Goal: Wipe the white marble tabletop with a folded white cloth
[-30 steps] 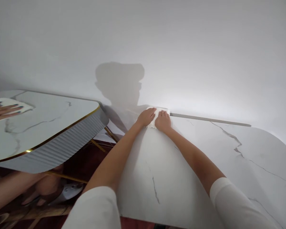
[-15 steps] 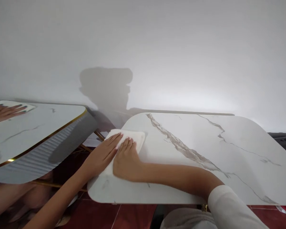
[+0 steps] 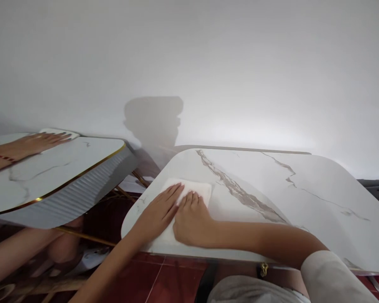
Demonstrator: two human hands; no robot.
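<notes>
A folded white cloth (image 3: 191,186) lies on the left part of a white marble-patterned tabletop (image 3: 318,219). My left hand (image 3: 156,214) rests flat on the cloth, its fingers stretched toward the far edge. Beside it, my right hand (image 3: 194,219) presses down with its fingers bent and close together over the cloth. The two hands nearly touch at the fingers. Both palms and much of the cloth beneath them are hidden.
At the left, another person's hand (image 3: 47,141) lies on a white cloth (image 3: 72,134) upon a second gold-edged marble table (image 3: 60,174). A pale wall (image 3: 240,63) stands behind both tables. Red floor tiles (image 3: 173,280) show below, and a dark object (image 3: 377,189) at the far right.
Both my hands and the cloth have slid to the right across the tabletop. The other person's hand and cloth have also shifted right, and the view has moved slightly.
</notes>
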